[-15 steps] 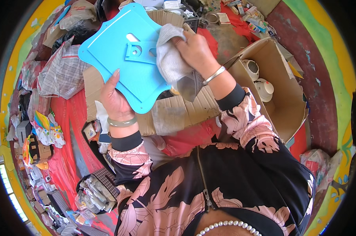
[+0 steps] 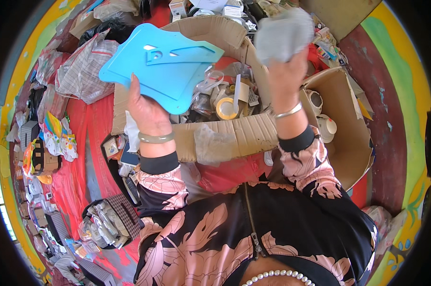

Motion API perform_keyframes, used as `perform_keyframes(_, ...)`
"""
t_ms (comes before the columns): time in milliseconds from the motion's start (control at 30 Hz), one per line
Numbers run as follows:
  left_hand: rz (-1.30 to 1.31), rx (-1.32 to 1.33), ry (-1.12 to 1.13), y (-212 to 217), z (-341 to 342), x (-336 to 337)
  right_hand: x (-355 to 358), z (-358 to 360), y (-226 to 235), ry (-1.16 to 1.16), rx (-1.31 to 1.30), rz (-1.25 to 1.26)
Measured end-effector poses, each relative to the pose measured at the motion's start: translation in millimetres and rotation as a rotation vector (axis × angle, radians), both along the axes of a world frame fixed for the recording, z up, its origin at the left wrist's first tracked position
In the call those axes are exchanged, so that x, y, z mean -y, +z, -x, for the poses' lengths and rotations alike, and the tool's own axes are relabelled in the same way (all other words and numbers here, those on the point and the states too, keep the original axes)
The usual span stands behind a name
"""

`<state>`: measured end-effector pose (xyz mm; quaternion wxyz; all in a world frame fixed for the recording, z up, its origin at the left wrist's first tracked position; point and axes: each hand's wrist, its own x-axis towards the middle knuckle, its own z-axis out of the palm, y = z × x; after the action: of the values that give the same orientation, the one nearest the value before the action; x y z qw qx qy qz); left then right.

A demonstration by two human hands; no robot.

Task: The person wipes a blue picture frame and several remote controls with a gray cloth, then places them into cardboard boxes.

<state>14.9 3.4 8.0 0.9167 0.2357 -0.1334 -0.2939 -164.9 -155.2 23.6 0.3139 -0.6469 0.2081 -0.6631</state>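
Observation:
A light blue plastic panel (image 2: 165,78) with wavy edges and rounded corners hangs tilted over an open cardboard box (image 2: 256,131). My left hand (image 2: 148,109) is closed on its near left edge, thumb on top and the other fingers hidden underneath. A raised bracket with slots shows on the panel's upper face. To the right of the panel and apart from it, my right hand (image 2: 289,78) is raised, holding a greyish-white cloth (image 2: 284,35). Both cloth and fingers are blurred by motion. Inside the box below lie a tape roll (image 2: 226,108) and assorted small items.
A second cardboard box (image 2: 351,148) with white cup-like pieces (image 2: 326,128) stands at right. On the left are a checked bag (image 2: 89,71), red sheeting (image 2: 75,157) and a patterned case of packaged goods (image 2: 125,214). More boxes and packages lie at the far side.
My right hand has lifted the cloth off the panel and moved it up and right. The panel has tilted flatter, uncovering the box's contents.

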Motion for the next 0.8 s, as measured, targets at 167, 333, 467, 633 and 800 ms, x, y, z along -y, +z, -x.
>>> perform_keyframes(167,-0.032,0.036,-0.071,7.9,15.3,1.6,-85.3,-46.8,-32.1,0.27,-0.833,0.502)
perform_keyframes(333,-0.137,0.046,-0.285,10.4,6.5,-20.8,-121.0,-42.3,-24.4,0.541,-0.687,0.534)
perform_keyframes(467,-0.154,0.234,-0.052,12.1,10.9,-8.3,-86.2,-35.3,-29.9,0.371,-0.771,0.614)
perform_keyframes(633,-0.059,0.055,0.051,13.2,11.5,4.9,-45.2,-30.3,-32.2,0.248,-0.638,0.485)
perform_keyframes(800,-0.126,0.102,-0.116,5.2,6.7,0.2,-109.1,-29.1,-24.0,0.58,-0.597,0.566)
